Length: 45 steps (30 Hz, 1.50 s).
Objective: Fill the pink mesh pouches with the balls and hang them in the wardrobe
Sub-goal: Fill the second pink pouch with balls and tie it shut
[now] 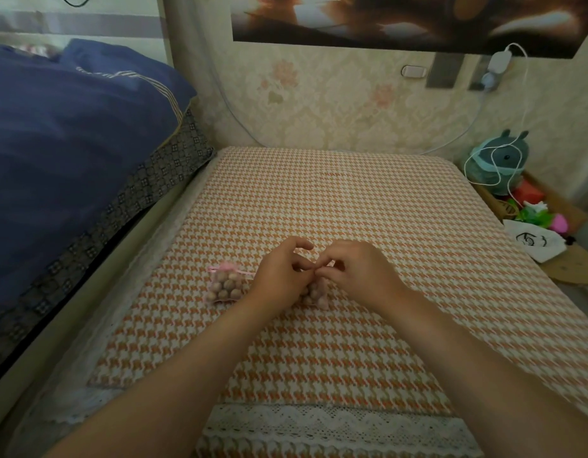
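Observation:
A pink mesh pouch (226, 287) full of small brownish balls lies on the houndstooth tablecloth (335, 200), its top tied with a pink ribbon. To its right a second filled pouch (314, 292) lies half hidden under my hands. My left hand (281, 276) and my right hand (355, 271) meet above its top, fingertips pinched together on the pouch's drawstring. The string itself is too thin to make out clearly. No wardrobe is in view.
A bed with a dark blue quilt (71, 153) borders the table on the left. At the right edge stand a teal plush toy (497, 163), a white charger cable (514, 153), colourful items and a white drawstring bag (537, 242). The wall is behind.

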Tool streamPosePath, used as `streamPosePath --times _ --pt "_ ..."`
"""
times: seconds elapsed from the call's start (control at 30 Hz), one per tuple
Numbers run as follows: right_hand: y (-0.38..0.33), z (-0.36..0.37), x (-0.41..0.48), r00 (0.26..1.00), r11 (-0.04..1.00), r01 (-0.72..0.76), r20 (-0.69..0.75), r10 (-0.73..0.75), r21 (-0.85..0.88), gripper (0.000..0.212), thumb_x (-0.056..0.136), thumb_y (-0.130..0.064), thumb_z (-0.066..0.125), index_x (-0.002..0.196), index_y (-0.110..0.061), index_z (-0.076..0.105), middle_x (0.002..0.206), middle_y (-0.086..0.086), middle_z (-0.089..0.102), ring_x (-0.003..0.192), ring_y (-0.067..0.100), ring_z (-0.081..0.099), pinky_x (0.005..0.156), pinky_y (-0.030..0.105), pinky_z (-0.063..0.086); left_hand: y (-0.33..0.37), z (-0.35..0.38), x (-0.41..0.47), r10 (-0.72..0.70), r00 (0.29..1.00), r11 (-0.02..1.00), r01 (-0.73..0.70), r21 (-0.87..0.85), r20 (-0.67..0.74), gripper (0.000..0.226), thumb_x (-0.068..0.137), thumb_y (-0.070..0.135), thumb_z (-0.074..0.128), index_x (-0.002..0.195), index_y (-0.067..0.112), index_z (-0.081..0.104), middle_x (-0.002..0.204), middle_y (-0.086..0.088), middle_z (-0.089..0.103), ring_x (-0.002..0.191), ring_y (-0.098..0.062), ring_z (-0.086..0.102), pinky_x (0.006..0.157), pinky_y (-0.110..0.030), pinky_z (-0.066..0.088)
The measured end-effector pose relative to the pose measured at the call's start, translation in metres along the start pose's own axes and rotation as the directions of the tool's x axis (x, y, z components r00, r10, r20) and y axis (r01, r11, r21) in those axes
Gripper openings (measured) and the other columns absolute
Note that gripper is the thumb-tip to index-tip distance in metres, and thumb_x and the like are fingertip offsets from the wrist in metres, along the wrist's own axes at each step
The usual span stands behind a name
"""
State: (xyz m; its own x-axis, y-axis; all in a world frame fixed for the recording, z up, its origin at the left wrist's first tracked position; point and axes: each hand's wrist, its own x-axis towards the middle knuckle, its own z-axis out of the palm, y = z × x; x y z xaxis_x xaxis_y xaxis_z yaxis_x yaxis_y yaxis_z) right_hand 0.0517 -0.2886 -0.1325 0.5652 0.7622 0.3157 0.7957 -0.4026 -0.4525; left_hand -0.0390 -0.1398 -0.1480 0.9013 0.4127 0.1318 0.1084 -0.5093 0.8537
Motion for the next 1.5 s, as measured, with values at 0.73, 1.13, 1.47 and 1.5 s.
streamPosePath --times 0.73,1.13,1.47,1.5 --pt "-0.021 0.015 -0.009 0.908 0.825 -0.4 0.054 0.414 0.399 0.015 0.096 -0.025 0.068 0.089 -0.029 0.081 0.073 -0.008 0.077 0.063 -0.002 0.07 0.054 0.006 0.046 -0.001 0.002 -0.003 -0.11 0.993 0.993 0.108 -0.039 -0.05 0.017 0.084 0.02 0.076 0.097 0.022 0.065 0.074 0.005 0.075 0.07 -0.004 0.07 0.066 -0.023 0.056" --pt "-0.02 0.012 -0.007 0.916 0.893 -0.401 0.078 0.394 0.204 0.014 0.095 -0.021 0.07 0.098 -0.022 0.083 0.093 -0.003 0.078 0.085 0.01 0.071 0.077 0.026 0.057 0.007 0.001 -0.004 -0.14 0.987 0.987 0.146 0.073 -0.075 0.017 0.079 0.021 0.08 0.09 0.022 0.067 0.076 0.009 0.072 0.074 0.0 0.067 0.064 -0.013 0.048" --pt "-0.013 0.0 -0.006 0.859 0.794 -0.502 0.298 0.415 0.342 0.02 0.099 -0.02 0.064 0.087 -0.014 0.078 0.075 -0.003 0.075 0.067 0.01 0.065 0.063 0.025 0.051 0.007 -0.002 -0.015 0.021 0.995 0.985 -0.003 0.171 -0.1 0.012 0.079 0.016 0.078 0.079 0.018 0.066 0.077 0.01 0.067 0.067 -0.002 0.063 0.056 -0.01 0.046" --pt "-0.013 -0.002 -0.007 0.845 0.763 -0.526 0.334 0.418 0.375 0.02 0.1 -0.02 0.062 0.088 -0.014 0.077 0.076 0.0 0.076 0.067 0.014 0.065 0.06 0.028 0.053 0.007 -0.003 -0.016 0.028 0.996 0.986 -0.013 0.168 -0.085 0.012 0.079 0.016 0.078 0.077 0.019 0.067 0.074 0.01 0.067 0.068 -0.003 0.063 0.056 -0.009 0.046"
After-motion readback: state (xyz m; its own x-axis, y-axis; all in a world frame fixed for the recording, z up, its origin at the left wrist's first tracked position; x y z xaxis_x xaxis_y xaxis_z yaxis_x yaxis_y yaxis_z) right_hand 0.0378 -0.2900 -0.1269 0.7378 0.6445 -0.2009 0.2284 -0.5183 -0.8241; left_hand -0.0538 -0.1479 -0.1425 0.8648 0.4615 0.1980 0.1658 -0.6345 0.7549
